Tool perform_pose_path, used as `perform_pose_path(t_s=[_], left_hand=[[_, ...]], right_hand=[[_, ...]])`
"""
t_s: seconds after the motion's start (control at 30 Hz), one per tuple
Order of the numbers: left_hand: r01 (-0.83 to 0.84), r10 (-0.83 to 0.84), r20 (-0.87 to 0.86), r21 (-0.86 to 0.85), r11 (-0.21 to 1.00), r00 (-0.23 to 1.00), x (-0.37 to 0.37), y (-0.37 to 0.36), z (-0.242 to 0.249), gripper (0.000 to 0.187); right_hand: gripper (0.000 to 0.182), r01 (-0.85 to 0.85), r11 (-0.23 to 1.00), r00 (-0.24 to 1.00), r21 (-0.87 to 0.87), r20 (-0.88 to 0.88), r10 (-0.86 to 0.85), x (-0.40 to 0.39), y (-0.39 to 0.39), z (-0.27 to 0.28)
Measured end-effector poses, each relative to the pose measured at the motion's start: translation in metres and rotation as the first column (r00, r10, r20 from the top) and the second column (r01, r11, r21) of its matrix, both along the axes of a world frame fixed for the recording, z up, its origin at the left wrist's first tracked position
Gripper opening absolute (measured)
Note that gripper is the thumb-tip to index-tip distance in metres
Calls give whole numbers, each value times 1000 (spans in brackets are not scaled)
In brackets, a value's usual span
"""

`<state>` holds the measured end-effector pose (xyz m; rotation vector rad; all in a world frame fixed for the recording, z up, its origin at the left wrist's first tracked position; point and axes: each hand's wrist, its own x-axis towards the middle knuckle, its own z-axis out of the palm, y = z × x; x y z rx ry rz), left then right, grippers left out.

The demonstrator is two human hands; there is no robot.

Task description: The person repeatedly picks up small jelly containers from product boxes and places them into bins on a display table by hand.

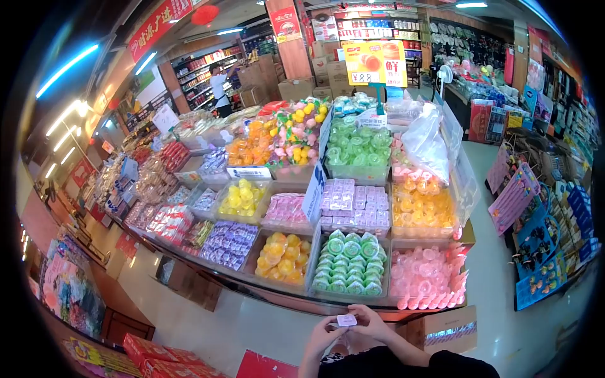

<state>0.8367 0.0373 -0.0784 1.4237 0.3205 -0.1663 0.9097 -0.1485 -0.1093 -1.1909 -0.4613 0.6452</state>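
Close to my body at the bottom centre, a small square jelly cup [346, 320] with a pale lilac, printed lid is between my two hands. My left hand [321, 334] grips its left side, fingers curled. On the other side, my right hand [370, 324] has its fingers bent around the right edge. Nearest to the hands, just beyond the stand's front edge, are a bin of green-wrapped cups [350, 264] and a bin of pink jelly cups [421, 272]. Behind them sits a bin of similar-looking lilac square cups [354, 203].
Pink scoop-shaped pieces [435, 298] hang over the stand's right front corner. A cardboard box [449, 329] stands on the floor at right, red boxes [157, 353] at lower left. A clear plastic bag [426, 142] hangs over the bins. Far back, a person [219, 88] stands near shelves.
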Motion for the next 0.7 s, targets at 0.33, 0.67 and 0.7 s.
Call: perform_pose_path(t_s=[0.33,0.67,0.7], left_hand=[[265,-292,178,161,951,940,150,20,32,41],[301,-369,250,269,915,895,234,62,0,43],[289,-376,314,292,912,872,243,63,-3,44]], right_hand=[[67,280,957,948,71,140,-287,97,5,52],[68,394,919,880,3,289,-378,165,43,36],[66,438,896,865,-75,306,-397,171,43,35]])
